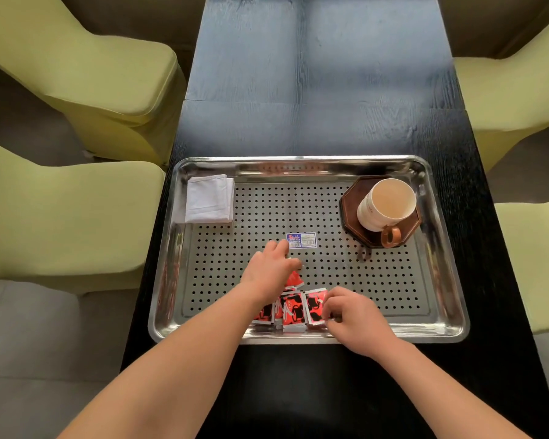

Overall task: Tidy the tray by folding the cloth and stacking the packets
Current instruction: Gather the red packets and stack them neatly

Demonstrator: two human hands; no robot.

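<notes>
Steel tray on dark table, yellow-green chairs

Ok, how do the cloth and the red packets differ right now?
The cloth is white and folded, in the far-left corner; the red packets lie unstacked, overlapping, at the near rim. The right hand pinches a packet; nothing touches the cloth. Both lie in the tray.
</notes>
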